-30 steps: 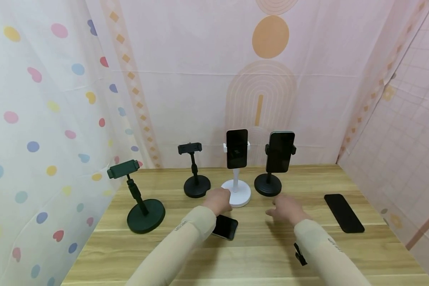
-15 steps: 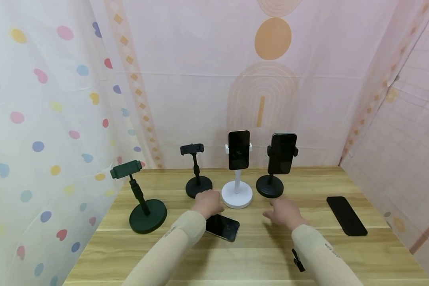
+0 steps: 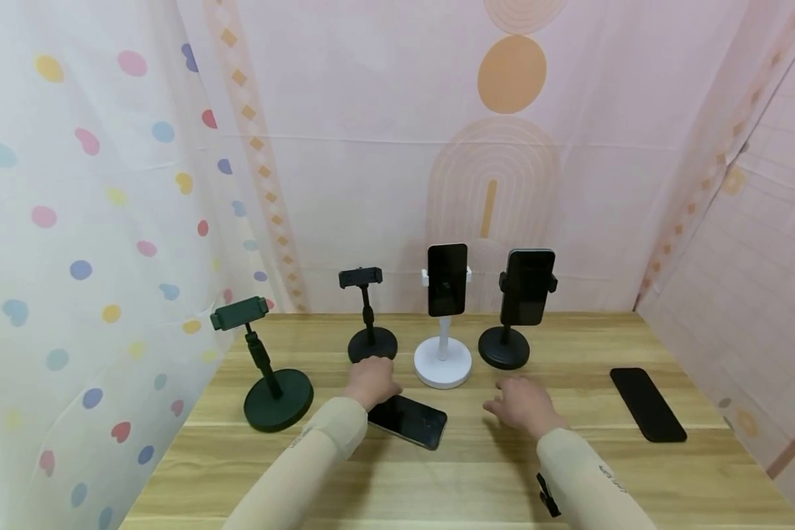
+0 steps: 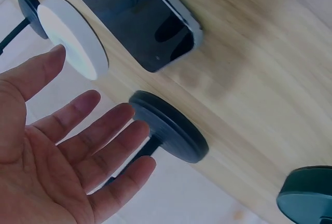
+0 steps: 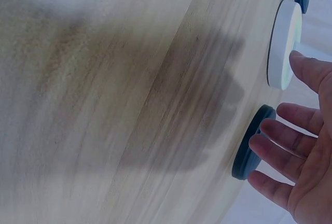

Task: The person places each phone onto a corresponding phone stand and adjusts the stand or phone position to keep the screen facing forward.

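My left hand (image 3: 371,381) hovers over the table between the small black phone stand (image 3: 373,346) and a phone (image 3: 411,422) lying screen up. In the left wrist view its fingers (image 4: 111,146) are spread and loosely bent, holding nothing; the phone (image 4: 150,27) lies apart from them. My right hand (image 3: 525,406) is in the air in front of another black stand (image 3: 503,348), which carries an upright phone (image 3: 528,287). Its fingers (image 5: 282,149) are relaxed with nothing in them. Between the hands stands a white phone stand (image 3: 442,364) with a phone (image 3: 447,280) clamped upright.
At the left stands a dark green phone stand (image 3: 278,401) with a bare clamp. A dark phone-shaped slab (image 3: 648,405) lies flat at the right. Patterned curtains (image 3: 344,88) hang behind and beside the wooden table (image 3: 477,482).
My left hand has moved left, uncovering more of the lying phone, which stays in place. The right hand has shifted slightly left and nearer. The head view has turned a little left.
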A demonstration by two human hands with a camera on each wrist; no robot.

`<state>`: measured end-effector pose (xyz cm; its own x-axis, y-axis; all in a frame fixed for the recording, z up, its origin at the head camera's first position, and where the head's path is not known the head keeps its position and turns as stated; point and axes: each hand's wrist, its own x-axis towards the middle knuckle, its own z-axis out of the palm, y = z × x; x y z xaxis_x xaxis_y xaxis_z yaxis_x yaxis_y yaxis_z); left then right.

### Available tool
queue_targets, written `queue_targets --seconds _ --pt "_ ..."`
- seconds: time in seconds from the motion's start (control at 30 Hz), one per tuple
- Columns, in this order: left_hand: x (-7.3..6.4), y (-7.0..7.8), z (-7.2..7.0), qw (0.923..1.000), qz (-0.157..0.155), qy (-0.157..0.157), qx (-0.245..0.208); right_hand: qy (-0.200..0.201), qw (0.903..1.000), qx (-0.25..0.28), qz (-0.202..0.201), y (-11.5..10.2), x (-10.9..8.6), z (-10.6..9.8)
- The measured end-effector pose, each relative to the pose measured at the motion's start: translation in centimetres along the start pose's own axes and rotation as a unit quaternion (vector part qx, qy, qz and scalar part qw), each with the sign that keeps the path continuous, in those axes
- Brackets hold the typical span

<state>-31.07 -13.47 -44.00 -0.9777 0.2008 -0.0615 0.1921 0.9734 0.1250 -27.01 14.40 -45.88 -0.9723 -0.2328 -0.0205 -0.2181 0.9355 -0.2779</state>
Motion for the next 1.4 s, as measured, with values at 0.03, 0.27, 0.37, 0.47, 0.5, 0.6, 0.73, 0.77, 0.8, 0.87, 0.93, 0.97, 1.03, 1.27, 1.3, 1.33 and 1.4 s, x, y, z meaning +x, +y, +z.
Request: queue_targets --seconds 0.03,0.27,0.37,0.47,0.5,0.6,0.73,0.77,0.8,0.87,0.93,0.97,1.03,1.27,1.3,1.33,1.4 --pt "0.0 -0.2 0.0 1.0 -0.001 0.003 -0.005 0.001 1.0 -0.001 -0.001 0.0 0.0 0.0" --pt "-0.3 -1.2 -0.3 0.9995 -0.013 0.006 -0.03 -0.001 1.0 -0.003 0.002 -0.2 0.1 0.1" --pt "-0.2 -1.6 -0.3 0.9992 -0.02 0.002 -0.034 -0.002 1.0 -0.002 0.001 -0.3 0.1 0.2" --pt "-0.1 -2.1 -0.3 0.9986 -0.025 -0.001 -0.046 -0.004 1.0 0.004 0.005 -0.5 0.0 0.2" --pt "-0.1 -2.3 -0.3 0.9984 -0.027 -0.001 -0.049 -0.006 0.9999 0.006 0.007 -0.6 0.0 0.2" --pt "0.1 -2.7 -0.4 0.9981 -0.032 0.003 -0.052 -0.012 0.9998 0.01 0.013 -0.7 0.0 0.3" --pt "0.3 -3.1 -0.4 0.9978 -0.044 0.007 -0.049 -0.016 0.9997 0.01 0.015 -0.7 0.0 0.5" --pt "0.3 -3.2 -0.5 0.9978 -0.046 0.009 -0.047 -0.016 0.9997 0.01 0.015 -0.7 0.0 0.5" --pt "0.4 -3.3 -0.5 0.9977 -0.048 0.011 -0.046 -0.016 0.9997 0.01 0.014 -0.7 0.0 0.6" --pt "0.6 -3.5 -0.6 0.9973 -0.052 0.016 -0.049 -0.015 0.9998 0.01 0.012 -0.8 0.0 0.8" --pt "0.8 -3.7 -0.8 0.9967 -0.057 0.021 -0.053 -0.011 0.9999 0.008 0.01 -0.8 0.1 0.9" --pt "0.9 -3.8 -0.9 0.9964 -0.059 0.024 -0.056 -0.01 0.9999 0.008 0.01 -0.8 0.1 1.0" --pt "1.1 -4.0 -1.1 0.9959 -0.062 0.031 -0.059 -0.008 0.9999 0.01 0.011 -1.0 0.1 1.0" --pt "1.8 -4.6 -2.1 0.994 -0.07 0.048 -0.07 -0.015 0.9997 0.016 0.013 -1.3 -0.1 1.2" --pt "1.9 -4.6 -2.2 0.9936 -0.07 0.051 -0.072 -0.016 0.9996 0.017 0.014 -1.3 -0.1 1.2" --pt "1.9 -4.7 -2.4 0.9933 -0.072 0.054 -0.073 -0.017 0.9996 0.017 0.015 -1.4 -0.1 1.2" --pt "2.1 -4.8 -2.6 0.9927 -0.076 0.058 -0.073 -0.018 0.9995 0.018 0.017 -1.5 -0.1 1.2"
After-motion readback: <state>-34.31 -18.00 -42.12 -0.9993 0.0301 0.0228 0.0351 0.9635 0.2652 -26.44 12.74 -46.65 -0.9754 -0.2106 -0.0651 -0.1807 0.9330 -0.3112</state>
